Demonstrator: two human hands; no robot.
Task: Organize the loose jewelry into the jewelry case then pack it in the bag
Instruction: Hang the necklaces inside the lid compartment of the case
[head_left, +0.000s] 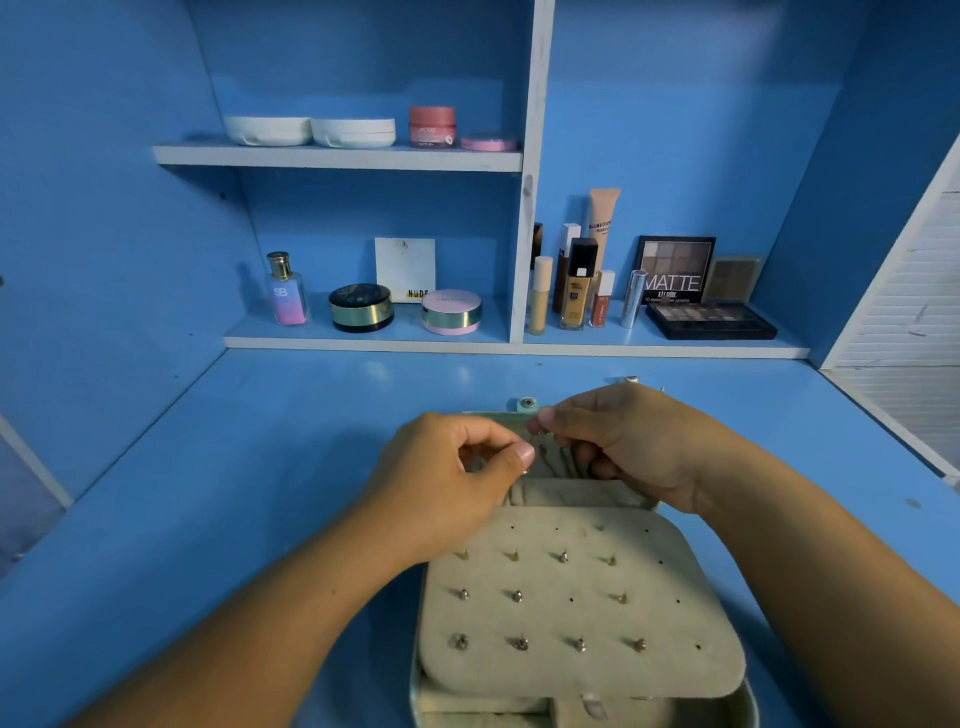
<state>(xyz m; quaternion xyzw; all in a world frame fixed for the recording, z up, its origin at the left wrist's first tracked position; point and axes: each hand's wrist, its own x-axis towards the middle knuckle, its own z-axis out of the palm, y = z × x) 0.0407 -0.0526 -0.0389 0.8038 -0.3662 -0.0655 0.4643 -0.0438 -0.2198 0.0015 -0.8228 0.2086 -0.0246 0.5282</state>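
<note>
Your jewelry case (483, 706) lies open on the counter (260, 467) right under you, its long axis running from your body toward the shelf. The stud-covered earring panel (576, 613) is folded down on the near side, and the lid stands up on the far side with its snap tab (527, 404) at the top. The work is at that far end: both hands meet just above the gathered pocket (582, 492) in the lid lining, so the target is directly below your fingertips. Your left hand (452, 478) comes in from the left with thumb and forefinger pressed together and the other fingers curled under. Your right hand (639, 447) arches over from the right, its forefinger and thumb also pinched near the lid's top edge. Between the two pinches hangs what looks like a fine chain (542, 446), nearly vertical, though it is too thin to make out for certain. Neither hand is clearly nearer: the right holds the upper end and the left holds it lower down. I judge the next move is to guide the chain straight down along the lid into the pocket, keeping it taut so it does not tangle. The bag is not in view.
</note>
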